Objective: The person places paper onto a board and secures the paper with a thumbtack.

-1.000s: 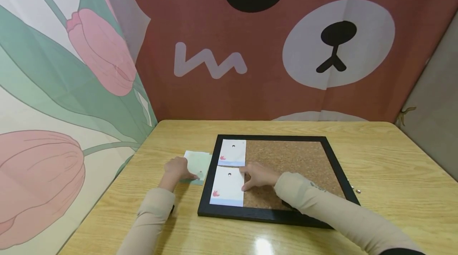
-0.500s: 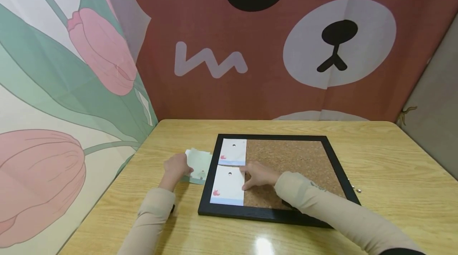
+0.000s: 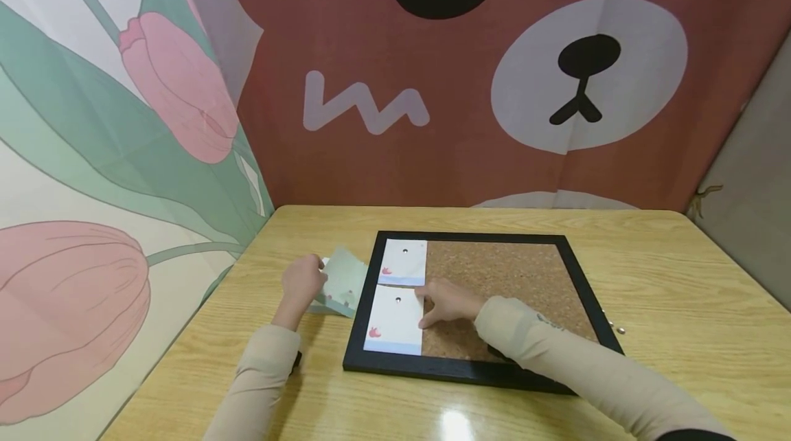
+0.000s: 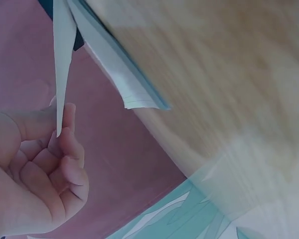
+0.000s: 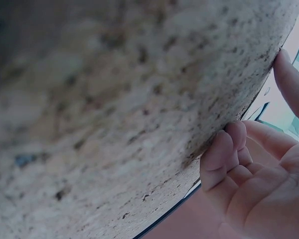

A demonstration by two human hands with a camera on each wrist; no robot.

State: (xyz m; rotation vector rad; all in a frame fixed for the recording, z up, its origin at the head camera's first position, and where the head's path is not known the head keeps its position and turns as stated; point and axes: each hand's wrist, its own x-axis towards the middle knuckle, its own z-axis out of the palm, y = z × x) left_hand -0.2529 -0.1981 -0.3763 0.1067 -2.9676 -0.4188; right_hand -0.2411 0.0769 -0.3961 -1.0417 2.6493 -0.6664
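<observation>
My left hand (image 3: 303, 284) pinches a pale green sheet of notepaper (image 3: 347, 276) between thumb and fingers. In the left wrist view, that sheet's edge stands raised above a stack of paper (image 4: 122, 74) on the table. To the right lies a cork board (image 3: 494, 269) in a black frame. Two white note sheets, an upper one (image 3: 404, 270) and a lower one (image 3: 389, 324), are on its left side, each with a small silver pin. My right hand (image 3: 451, 302) rests on the cork, thumb and index finger spread, touching the lower sheet's right edge.
The board's black frame (image 3: 457, 374) forms a raised border on the wooden table (image 3: 296, 386). A few small shiny pins (image 3: 621, 330) lie just right of the frame. Printed cloth (image 3: 371, 173) hangs behind the table and on its left side.
My left hand has drawn back slightly and lifted the green sheet's near-left part, so the sheet now tilts off the stack. My right hand has stayed in place.
</observation>
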